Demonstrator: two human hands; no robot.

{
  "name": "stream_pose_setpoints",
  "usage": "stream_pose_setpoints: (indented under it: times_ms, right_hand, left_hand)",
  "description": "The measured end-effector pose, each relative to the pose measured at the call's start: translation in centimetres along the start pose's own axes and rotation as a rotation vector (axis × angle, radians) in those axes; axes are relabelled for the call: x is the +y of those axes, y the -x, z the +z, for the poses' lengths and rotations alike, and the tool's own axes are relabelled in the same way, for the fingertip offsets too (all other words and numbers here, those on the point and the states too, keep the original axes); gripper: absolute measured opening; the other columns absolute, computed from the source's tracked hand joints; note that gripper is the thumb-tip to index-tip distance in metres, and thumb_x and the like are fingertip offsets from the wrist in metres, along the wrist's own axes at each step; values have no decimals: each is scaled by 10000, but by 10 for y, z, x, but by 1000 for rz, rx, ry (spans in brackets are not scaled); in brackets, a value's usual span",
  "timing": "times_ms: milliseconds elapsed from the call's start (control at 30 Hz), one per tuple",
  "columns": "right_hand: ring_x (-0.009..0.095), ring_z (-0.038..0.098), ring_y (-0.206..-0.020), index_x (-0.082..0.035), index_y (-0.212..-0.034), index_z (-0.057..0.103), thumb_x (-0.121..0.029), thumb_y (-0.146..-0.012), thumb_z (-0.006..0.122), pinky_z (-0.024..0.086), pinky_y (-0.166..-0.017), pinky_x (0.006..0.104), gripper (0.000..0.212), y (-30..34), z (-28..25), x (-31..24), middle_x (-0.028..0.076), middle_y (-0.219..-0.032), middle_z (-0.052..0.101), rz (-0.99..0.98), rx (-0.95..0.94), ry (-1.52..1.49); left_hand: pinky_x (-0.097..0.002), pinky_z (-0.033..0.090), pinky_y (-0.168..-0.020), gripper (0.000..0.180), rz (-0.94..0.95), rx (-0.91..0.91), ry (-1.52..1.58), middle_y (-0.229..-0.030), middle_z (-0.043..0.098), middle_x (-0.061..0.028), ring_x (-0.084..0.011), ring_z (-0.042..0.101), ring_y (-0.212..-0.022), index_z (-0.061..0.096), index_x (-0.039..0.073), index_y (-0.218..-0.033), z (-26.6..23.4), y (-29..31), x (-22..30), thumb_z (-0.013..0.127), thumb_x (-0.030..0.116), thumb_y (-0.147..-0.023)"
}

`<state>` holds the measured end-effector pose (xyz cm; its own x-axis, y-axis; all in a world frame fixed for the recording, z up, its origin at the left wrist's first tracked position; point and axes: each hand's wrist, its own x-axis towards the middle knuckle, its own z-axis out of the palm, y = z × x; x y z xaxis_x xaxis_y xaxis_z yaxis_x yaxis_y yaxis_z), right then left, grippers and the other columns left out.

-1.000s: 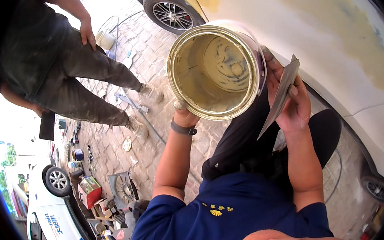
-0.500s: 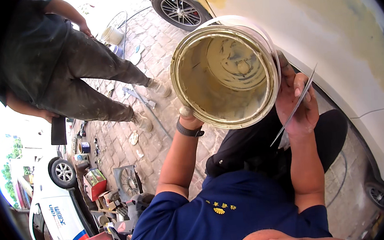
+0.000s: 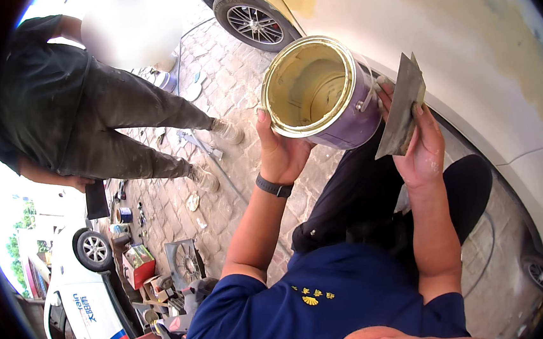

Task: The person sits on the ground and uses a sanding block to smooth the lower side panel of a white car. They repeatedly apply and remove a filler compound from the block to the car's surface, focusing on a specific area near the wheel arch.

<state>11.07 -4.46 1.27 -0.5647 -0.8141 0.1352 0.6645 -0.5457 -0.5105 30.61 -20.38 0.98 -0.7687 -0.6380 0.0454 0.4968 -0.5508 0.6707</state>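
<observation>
A round purple metal can is held up between my hands, tilted so its mouth faces up and to the left. Beige putty coats its rim and inner wall. My left hand grips the can's near left side, thumb by the rim, other fingers underneath. In my right hand is a flat grey metal putty spreader, pinched with its broad face showing. Behind its upper edge a second thin blade edge seems to show. Fingertips of the right hand reach the can's right side by the handle lug, partly hidden by the spreader.
A pale car panel with yellowish filler patches stands close on the right, a wheel beyond. At left another person stands on the paving stones, holding a dark flat object. A red box, a fan part and a white car lie lower left.
The can has tipped, so its purple side shows and less of its inside. My right hand has turned the spreader's flat face into view. The other person has shifted slightly.
</observation>
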Motion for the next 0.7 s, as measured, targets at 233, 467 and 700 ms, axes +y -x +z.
stream_pose_setpoints:
  times_ms: [233,467,700]
  right_hand:
    - [172,676,-1118,-125,-1277,658,-241,-1056,639,520,-914,391,250,-5,-43,-32,-10,-1224,731,-6,344,-96]
    - [181,634,-1080,-90,-1280,644,-192,-1047,643,500,-805,395,254,1,-92,-69,13,-1233,699,-94,298,-97]
    - [199,637,-994,-64,-1240,654,-155,-1043,633,484,-807,401,218,0,-102,-72,48,-1149,720,-105,310,-62]
  left_hand:
    - [-492,356,-1191,1029,157,169,-366,-1656,368,-181,-293,418,-1481,202,99,-1671,-15,0,-5,662,648,-932]
    - [-505,227,-1257,1585,565,307,-1058,-1675,150,-344,-420,246,-1549,-83,39,-1674,-37,8,-6,914,680,-622]
    - [-545,231,-1251,1604,630,300,-1113,-1688,109,-328,-443,248,-1540,-89,72,-1681,-83,10,-1,900,736,-607]
